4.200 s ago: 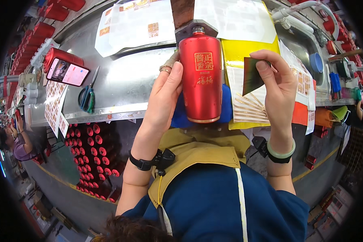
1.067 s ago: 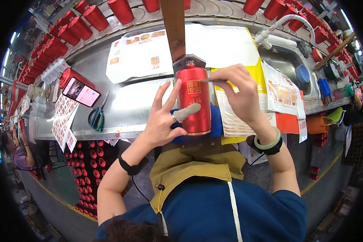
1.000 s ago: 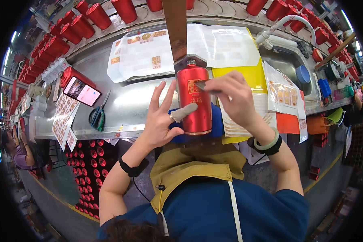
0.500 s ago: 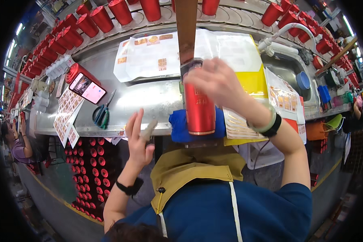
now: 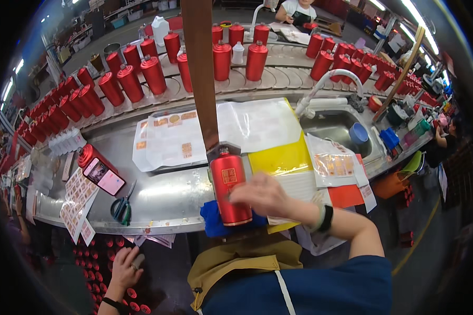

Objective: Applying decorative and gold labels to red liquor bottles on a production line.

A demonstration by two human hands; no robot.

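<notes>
A red metallic bottle (image 5: 233, 210) with a gold square decal (image 5: 229, 175) leans neck-away on a blue cloth (image 5: 211, 219) at the table's front edge. My right hand (image 5: 265, 195), blurred by motion, has its fingers bunched at the bottle's lower right side; anything inside them is hidden. My left hand (image 5: 125, 270), a pale cover on one finger, hangs beyond the table edge near loose decal sheets (image 5: 160, 239). Its fingers are bent but apart, with nothing visible in them. Below it stand several red bottles (image 5: 101, 286).
Scissors (image 5: 122, 209), a phone (image 5: 104, 177) against another red bottle and gold decal sheets (image 5: 80, 198) lie left. A brown post (image 5: 201, 73) rises ahead. Behind runs a conveyor (image 5: 168, 94) of red bottles; a sink (image 5: 333, 128) is right. Other people work around.
My left hand has moved down and left, past the table edge. My right hand has slid from the bottle's upper part to its lower right side. The view has tilted up and right.
</notes>
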